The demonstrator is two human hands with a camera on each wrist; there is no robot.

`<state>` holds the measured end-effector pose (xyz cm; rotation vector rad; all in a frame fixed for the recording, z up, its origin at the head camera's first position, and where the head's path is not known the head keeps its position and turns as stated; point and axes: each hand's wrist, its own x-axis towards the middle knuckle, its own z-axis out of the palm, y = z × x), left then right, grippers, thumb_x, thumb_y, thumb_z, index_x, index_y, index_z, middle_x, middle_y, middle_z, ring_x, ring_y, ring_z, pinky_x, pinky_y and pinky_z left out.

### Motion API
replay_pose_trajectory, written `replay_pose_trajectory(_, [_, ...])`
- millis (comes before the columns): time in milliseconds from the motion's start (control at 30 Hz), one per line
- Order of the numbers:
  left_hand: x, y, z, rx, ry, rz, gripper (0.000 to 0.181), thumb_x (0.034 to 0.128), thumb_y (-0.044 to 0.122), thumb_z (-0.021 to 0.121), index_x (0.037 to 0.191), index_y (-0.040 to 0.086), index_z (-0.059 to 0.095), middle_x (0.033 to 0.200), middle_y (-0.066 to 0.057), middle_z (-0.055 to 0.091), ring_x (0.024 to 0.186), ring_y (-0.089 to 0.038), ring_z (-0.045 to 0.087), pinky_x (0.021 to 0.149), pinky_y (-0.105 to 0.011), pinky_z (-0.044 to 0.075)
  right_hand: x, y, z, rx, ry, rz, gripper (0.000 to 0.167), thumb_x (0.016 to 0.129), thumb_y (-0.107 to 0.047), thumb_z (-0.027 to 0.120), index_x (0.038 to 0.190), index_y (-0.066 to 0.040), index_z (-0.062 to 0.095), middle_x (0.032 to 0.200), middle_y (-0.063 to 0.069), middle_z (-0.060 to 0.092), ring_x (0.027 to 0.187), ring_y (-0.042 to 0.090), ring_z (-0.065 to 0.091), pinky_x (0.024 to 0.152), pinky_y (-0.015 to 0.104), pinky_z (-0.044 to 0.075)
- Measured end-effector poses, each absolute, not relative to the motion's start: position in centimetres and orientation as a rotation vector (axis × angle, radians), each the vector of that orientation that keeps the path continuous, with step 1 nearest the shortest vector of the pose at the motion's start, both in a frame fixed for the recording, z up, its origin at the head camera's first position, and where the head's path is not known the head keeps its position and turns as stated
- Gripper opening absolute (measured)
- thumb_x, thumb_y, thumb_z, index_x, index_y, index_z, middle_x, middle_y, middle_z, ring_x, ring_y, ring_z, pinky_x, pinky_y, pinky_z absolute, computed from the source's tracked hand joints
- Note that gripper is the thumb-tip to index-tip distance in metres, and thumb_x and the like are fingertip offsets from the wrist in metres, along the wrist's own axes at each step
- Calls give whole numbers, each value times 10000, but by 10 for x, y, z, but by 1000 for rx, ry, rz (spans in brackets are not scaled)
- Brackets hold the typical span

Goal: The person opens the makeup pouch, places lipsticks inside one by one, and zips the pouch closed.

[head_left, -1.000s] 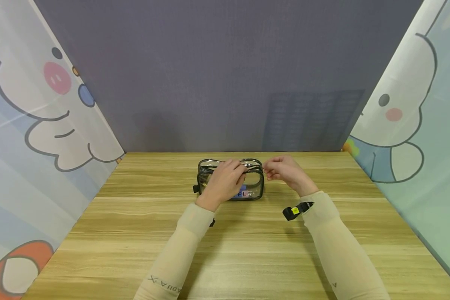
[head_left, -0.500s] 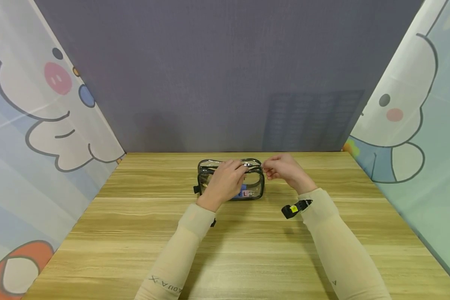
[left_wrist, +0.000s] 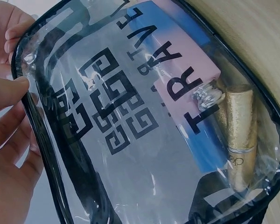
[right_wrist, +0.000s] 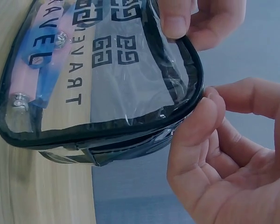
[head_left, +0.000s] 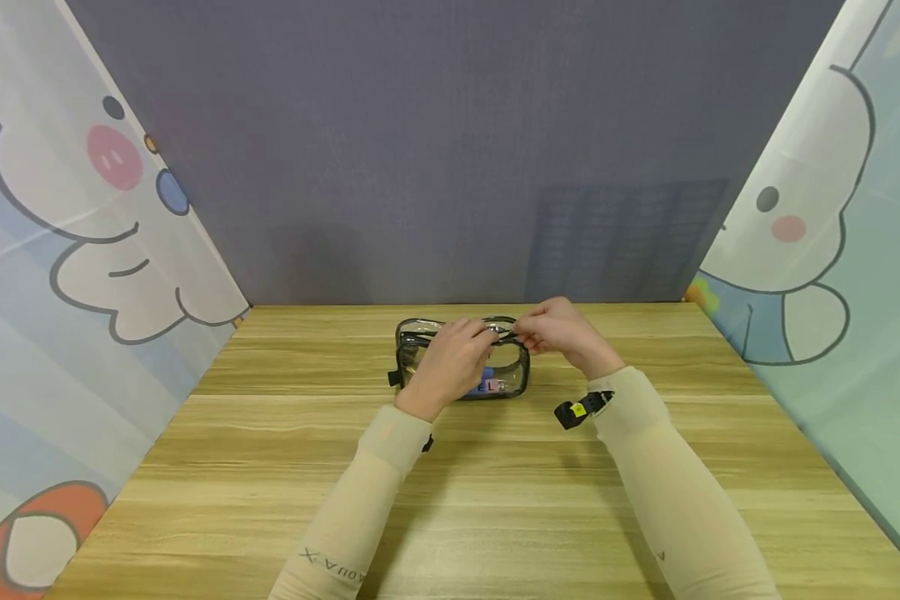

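Observation:
A clear cosmetic pouch [head_left: 508, 360] with black piping and printed lettering stands on the table near its back edge. My left hand [head_left: 450, 365] grips its top edge, thumb on the front side in the left wrist view. At the top right corner, the thumb and a finger of my right hand [right_wrist: 224, 158] pinch at the zipper line; the fingertips hide what is between them. Inside the pouch lie a gold lipstick tube [left_wrist: 241, 135] and pink-and-blue items [left_wrist: 191, 65], seen through the plastic. A gap shows along the top in the right wrist view.
The wood-grain table [head_left: 285, 467] reaches to a dark grey partition [head_left: 450, 158] just behind the pouch. Curtains with cartoon prints [head_left: 787, 183] flank both sides. A black strap with a camera [head_left: 573, 412] is on the right wrist.
My right hand has moved left, from beside the pouch's right end to slightly in over its top edge. The left hand has stayed nearly in place on the pouch.

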<state>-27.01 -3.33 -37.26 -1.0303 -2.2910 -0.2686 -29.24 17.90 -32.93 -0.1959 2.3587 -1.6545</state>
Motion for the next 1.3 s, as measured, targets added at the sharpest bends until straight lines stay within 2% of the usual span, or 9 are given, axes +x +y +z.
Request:
replay_pose_trajectory(333, [-269, -36, -372, -1027, -2293, -277, 74, 955, 103, 710, 1026, 92, 724, 1004, -40, 684, 901, -213, 628, 769, -362, 529, -294, 182, -330, -177, 2325, -1669, 278, 976, -111, 617, 1125, 115, 681, 842, 98, 651, 672, 149, 609, 642, 273, 566])
replay_pose_trajectory(533, [-267, -38, -371, -1024, -2306, -275, 91, 954, 92, 702, 1043, 85, 722, 1039, -48, 696, 919, -218, 631, 782, -364, 527, -296, 183, -329, -190, 2313, -1667, 293, 977, -112, 617, 1132, 129, 676, 830, 102, 652, 662, 146, 606, 669, 308, 579])
replay_pose_trajectory(667, [-267, -36, -371, -1025, -2312, -265, 103, 954, 74, 700, 1054, 71, 723, 1042, -57, 700, 941, -226, 637, 815, -364, 531, -295, 181, -327, -187, 2324, -1648, 251, 973, -100, 615, 1083, 112, 693, 788, 87, 646, 643, 154, 589, 622, 293, 550])
replay_pose_trajectory(867, [-268, -34, -372, -1027, -2316, -252, 99, 953, 47, 694, 1045, 68, 722, 1043, -57, 707, 989, -232, 646, 890, -370, 535, -295, 175, -322, -237, 2398, -1528, 187, 932, -78, 608, 891, 74, 711, 715, 75, 617, 604, 168, 528, 561, 275, 467])
replay_pose_trajectory(1033, [-268, -34, -372, -1030, -2315, -247, 96, 956, 34, 686, 1040, 64, 721, 1037, -58, 704, 972, -236, 644, 863, -370, 537, -296, 169, -316, -249, 2454, -1437, 176, 902, -86, 623, 779, 22, 690, 651, 53, 589, 569, 165, 519, 541, 269, 469])
replay_pose_trajectory(1167, [-267, -34, -372, -1028, -2317, -245, 97, 956, 36, 688, 1042, 65, 721, 1039, -58, 702, 968, -237, 640, 859, -367, 536, -295, 166, -314, -245, 2473, -1414, 169, 893, -84, 620, 775, 19, 683, 635, 47, 578, 565, 167, 514, 545, 276, 463])
replay_pose_trajectory(1300, [-266, -36, -372, -1013, -2315, -237, 105, 947, 62, 712, 1049, 74, 730, 1040, -52, 707, 970, -230, 644, 854, -364, 537, -296, 167, -315, -227, 2470, -1431, 178, 918, -75, 611, 871, 64, 712, 678, 54, 615, 599, 177, 551, 562, 270, 488])
